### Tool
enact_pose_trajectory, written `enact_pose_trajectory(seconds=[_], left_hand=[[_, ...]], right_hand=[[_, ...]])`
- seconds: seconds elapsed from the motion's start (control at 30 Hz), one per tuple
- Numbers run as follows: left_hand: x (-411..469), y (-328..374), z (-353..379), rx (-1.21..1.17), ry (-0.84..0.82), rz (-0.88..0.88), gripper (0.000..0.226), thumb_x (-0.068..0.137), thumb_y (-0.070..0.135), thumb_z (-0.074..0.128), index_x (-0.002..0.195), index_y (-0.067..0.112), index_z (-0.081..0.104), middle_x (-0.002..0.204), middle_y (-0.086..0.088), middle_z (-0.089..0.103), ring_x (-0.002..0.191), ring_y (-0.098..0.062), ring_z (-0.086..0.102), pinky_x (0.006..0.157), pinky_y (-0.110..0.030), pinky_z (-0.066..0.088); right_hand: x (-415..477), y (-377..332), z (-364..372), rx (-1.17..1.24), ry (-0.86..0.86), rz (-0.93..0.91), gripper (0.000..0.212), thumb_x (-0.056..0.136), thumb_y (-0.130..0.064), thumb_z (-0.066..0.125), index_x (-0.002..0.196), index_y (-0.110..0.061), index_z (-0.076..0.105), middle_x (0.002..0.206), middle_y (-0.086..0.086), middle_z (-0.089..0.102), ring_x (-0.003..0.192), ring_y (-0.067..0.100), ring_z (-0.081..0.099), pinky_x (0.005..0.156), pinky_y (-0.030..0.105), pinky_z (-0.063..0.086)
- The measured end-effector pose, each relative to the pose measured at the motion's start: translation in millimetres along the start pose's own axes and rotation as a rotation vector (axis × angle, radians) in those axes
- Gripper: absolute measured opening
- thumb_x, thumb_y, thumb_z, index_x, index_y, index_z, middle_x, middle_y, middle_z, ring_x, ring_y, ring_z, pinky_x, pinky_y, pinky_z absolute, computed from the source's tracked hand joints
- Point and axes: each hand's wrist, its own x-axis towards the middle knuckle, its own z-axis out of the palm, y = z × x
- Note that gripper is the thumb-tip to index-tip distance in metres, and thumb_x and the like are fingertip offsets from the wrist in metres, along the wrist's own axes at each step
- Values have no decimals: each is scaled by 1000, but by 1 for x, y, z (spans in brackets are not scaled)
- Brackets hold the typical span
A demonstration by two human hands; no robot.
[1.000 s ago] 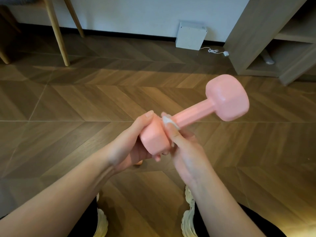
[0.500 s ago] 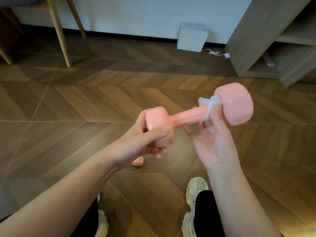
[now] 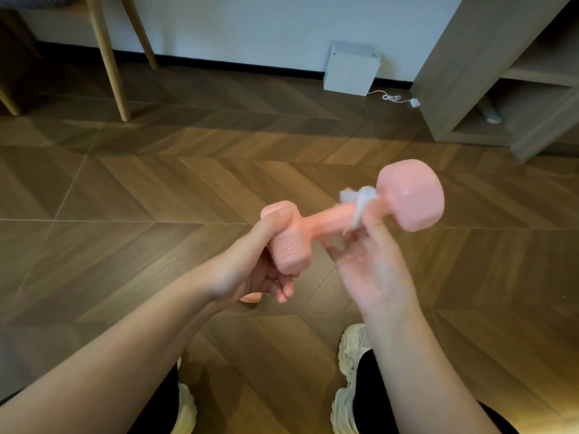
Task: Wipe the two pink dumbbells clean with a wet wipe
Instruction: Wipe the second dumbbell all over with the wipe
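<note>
Dumbbell (image 3: 347,216) in pink hangs in the air between the two hands, tilted up toward its far head. Left hand (image 3: 250,270) is wrapped around the near head, thumb lying over its top. Right hand (image 3: 369,261) pinches a white wet wipe (image 3: 360,202) around the bar just beside the far head. Below the left hand, a sliver of a second pink dumbbell (image 3: 250,297) shows on the wooden floor (image 3: 125,198). Pale sneakers (image 3: 347,371) stand beneath the wrists.
</note>
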Motion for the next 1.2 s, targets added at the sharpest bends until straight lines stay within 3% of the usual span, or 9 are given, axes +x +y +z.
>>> enact_pose_trajectory(seconds=[0.1,0.27,0.37,0.53,0.67,0.83,1.0,1.13,1.2], left_hand=[[-3,1,-2,-43,-7,-21,76,81,64,38,107,-5,58,71,-16,55,55,-25,57,51,-30,51],[-1,1,1,-85,62,27,86,70,58,64,131,3,40,71,-9,63,54,-19,58,47,-27,48],[3,-1,7,-41,65,24,90,72,63,57,137,3,38,63,-5,61,49,-18,54,44,-29,45],[1,2,11,-98,-5,34,76,84,64,35,114,-2,56,66,-11,54,48,-18,46,44,-27,38],[-1,-1,5,-103,-2,6,71,84,64,36,109,1,59,83,-19,56,50,-19,46,47,-29,38],[0,-3,1,-138,7,-49,72,81,62,37,114,1,58,79,-16,56,50,-20,46,47,-30,39],[0,0,4,-158,-7,-22,63,89,60,39,113,5,59,78,-15,55,50,-20,45,45,-28,38],[-1,1,4,-202,-45,47,65,89,58,40,121,3,57,78,-16,54,49,-21,44,45,-27,36],[-1,0,2,-207,-67,54,64,88,59,38,113,4,57,82,-16,59,50,-21,44,47,-29,34]], right_hand=[[0,-12,0,78,52,-13,80,66,-34,84,139,-16,56,131,8,65,114,20,65,102,49,49],[2,-9,0,175,50,17,63,75,-35,71,134,-16,60,125,3,69,124,23,58,108,56,40],[0,1,3,242,-21,36,46,81,-37,65,123,-17,65,129,4,66,131,24,51,109,55,39],[-13,35,11,-130,-99,221,65,77,-48,75,129,-10,62,123,29,58,76,36,63,57,43,53],[-10,32,4,-90,-61,205,57,75,-39,78,121,-7,68,124,17,65,113,35,62,82,52,57],[2,-6,-2,83,24,25,47,82,-28,68,127,-14,62,116,1,71,118,20,60,108,53,42],[-7,4,7,67,-77,50,50,80,-35,65,128,-22,60,129,2,66,123,24,56,106,57,40],[-17,32,12,-164,-177,189,50,80,-39,73,122,-13,66,118,18,62,84,37,59,63,50,54],[-15,32,11,-191,-133,172,48,79,-33,73,121,-11,68,118,11,67,103,34,61,80,56,54]])
